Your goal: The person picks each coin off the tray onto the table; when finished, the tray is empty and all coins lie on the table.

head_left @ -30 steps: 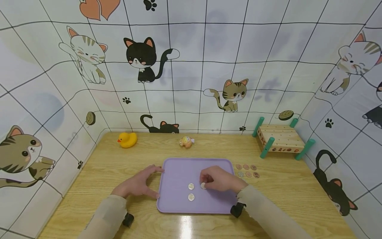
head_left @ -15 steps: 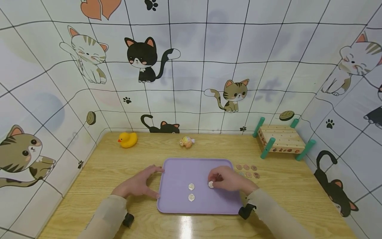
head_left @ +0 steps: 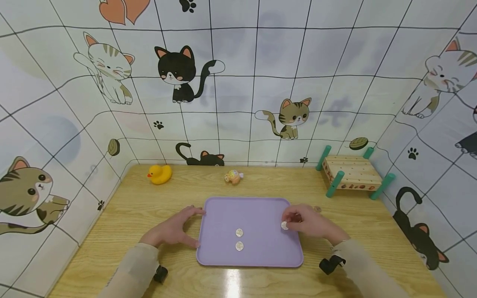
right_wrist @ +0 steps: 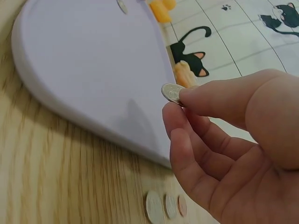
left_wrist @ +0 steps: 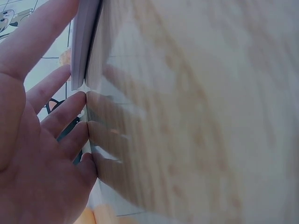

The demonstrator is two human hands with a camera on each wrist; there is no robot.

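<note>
Between thumb and forefinger, my right hand (head_left: 311, 222) pinches a silver coin (right_wrist: 171, 92) over the right side of the lilac tray (head_left: 261, 258). Two more silver coins lie on the tray: an upper coin (head_left: 239, 232) and a lower coin (head_left: 239, 246), one in front of the other. My left hand (head_left: 173, 227) rests on the table at the tray's left edge, thumb and forefinger spread along the rim. In the left wrist view its fingers (left_wrist: 65, 112) are extended beside the tray's side.
Beyond the tray's right edge several coins lie on the wooden table, among them a silver coin (right_wrist: 153, 206); the right hand hides most in the head view. At the back stand a yellow rubber duck (head_left: 160, 174), a small figurine (head_left: 233, 176) and a wooden pegged stand (head_left: 352, 171).
My right hand has moved rightward across the tray with the coin pinched in it, now covering most of the coins on the table. The left hand and tray have stayed in place.
</note>
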